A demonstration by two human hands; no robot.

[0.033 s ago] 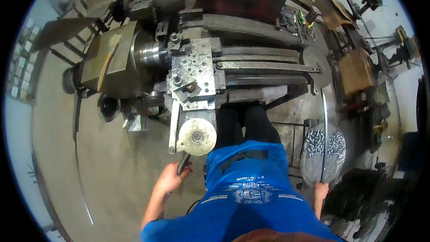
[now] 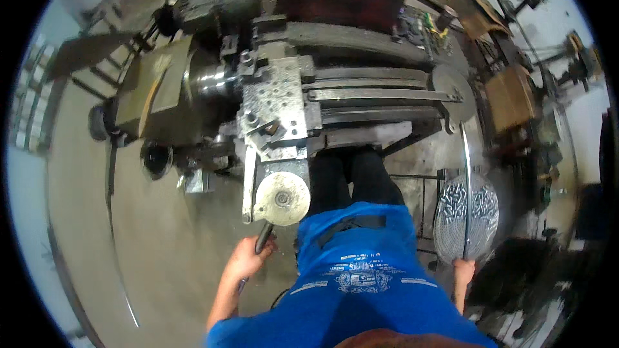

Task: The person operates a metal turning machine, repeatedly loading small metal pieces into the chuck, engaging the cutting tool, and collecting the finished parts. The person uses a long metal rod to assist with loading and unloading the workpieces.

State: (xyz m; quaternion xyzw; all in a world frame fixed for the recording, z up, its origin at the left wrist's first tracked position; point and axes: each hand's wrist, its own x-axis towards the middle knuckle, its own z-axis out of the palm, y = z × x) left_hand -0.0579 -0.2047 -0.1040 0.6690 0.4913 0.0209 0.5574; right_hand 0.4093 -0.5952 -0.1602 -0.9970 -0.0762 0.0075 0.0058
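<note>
The left hand [image 2: 245, 258] curls around the dark handle [image 2: 263, 237] at the near edge of the pale disc [image 2: 282, 198], on the machine's near side. The right hand [image 2: 463, 270], at the near right, is closed around the near end of the long metal lever [image 2: 468, 183], which crosses in view over the mesh basket [image 2: 454, 235] with shiny metal pieces [image 2: 456, 203] in its far part. Working both controls well probably calls for a firm, relaxed hold, smooth and even pressure, and eyes on where the drilled block [image 2: 274, 93] meets the bright spindle [image 2: 216, 82] at the far left, fingers well apart from it
</note>
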